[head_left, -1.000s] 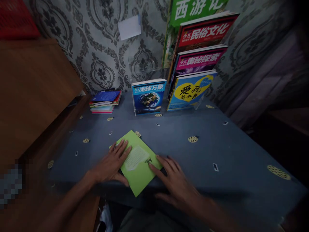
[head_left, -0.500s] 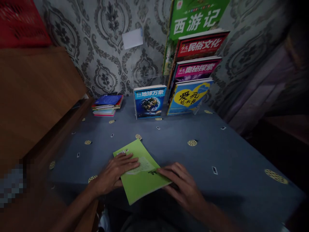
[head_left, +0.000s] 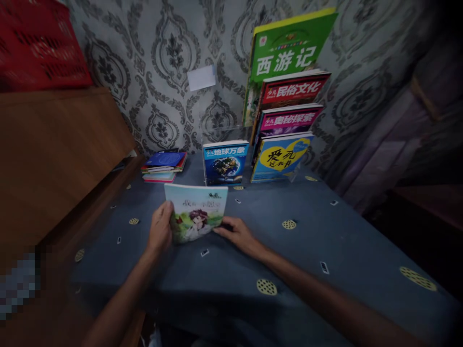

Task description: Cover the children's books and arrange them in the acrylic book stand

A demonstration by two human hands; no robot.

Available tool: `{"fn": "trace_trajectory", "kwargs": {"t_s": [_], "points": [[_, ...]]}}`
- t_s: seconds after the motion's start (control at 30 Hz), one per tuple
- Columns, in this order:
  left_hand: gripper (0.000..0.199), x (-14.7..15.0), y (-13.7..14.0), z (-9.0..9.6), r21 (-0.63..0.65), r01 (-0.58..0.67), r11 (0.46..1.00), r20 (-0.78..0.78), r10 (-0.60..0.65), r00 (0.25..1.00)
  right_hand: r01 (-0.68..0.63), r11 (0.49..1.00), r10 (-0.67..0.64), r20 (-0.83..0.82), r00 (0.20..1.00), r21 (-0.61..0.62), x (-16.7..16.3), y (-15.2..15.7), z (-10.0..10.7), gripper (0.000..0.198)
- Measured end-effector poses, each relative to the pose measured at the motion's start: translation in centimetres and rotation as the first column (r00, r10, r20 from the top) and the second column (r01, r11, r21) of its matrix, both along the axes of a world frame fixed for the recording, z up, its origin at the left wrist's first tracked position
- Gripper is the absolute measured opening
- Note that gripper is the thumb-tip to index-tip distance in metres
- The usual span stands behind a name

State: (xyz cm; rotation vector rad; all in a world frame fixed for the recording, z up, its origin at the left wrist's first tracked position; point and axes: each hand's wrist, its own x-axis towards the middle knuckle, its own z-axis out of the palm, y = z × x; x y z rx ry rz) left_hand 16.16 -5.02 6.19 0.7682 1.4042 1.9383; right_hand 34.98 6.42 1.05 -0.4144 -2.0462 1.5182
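A thin picture book [head_left: 198, 212] is held up over the table, its illustrated front cover facing me, with a pale blue sky and a dark-haired figure on it. My left hand [head_left: 161, 226] grips its left edge, thumb in front and the other fingers hidden behind. At the lower right corner, my right hand [head_left: 238, 234] pinches the book between thumb and fingers. Just beyond stands a blue book with a globe on its cover [head_left: 226, 164], in a clear stand.
Several books stand in tiers at the back right, with a blue-and-yellow book [head_left: 280, 159] in front. A stack of books [head_left: 164, 166] lies at the back left. A patterned cloth covers the table [head_left: 304, 255]. A wooden cabinet [head_left: 61, 149] borders the left, a red basket [head_left: 43, 46] on top.
The book has turned from its green back to its illustrated front, and has been raised and moved away from me. Both hands have shifted forward to its side edges.
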Motion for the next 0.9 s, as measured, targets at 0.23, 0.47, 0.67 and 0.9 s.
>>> {"fn": "trace_trajectory", "kwargs": {"t_s": [0.23,0.47,0.67,0.9], "points": [[0.047,-1.9,4.1,-1.8,0.007,-0.121,0.993,0.152,0.119,0.981,0.034,0.989,-0.031,0.025,0.999,-0.143,-1.0,1.2,0.7,0.042],[0.057,-4.3,3.1,-5.1,-0.273,-0.115,0.955,-0.311,0.026,0.95,-0.001,0.991,0.027,0.19,0.981,-0.136,-0.3,2.0,-0.9,0.042],[0.042,-5.2,2.2,-3.9,-0.423,-0.424,0.801,-0.893,-0.289,0.345,0.019,0.998,0.009,0.413,0.911,-0.064,0.0,2.6,0.1,0.04],[0.041,-5.4,3.5,-6.3,-0.395,-0.328,0.858,-0.918,-0.361,0.163,0.018,0.758,-0.43,0.479,0.766,0.652,-2.0,1.6,2.4,0.028]]}}
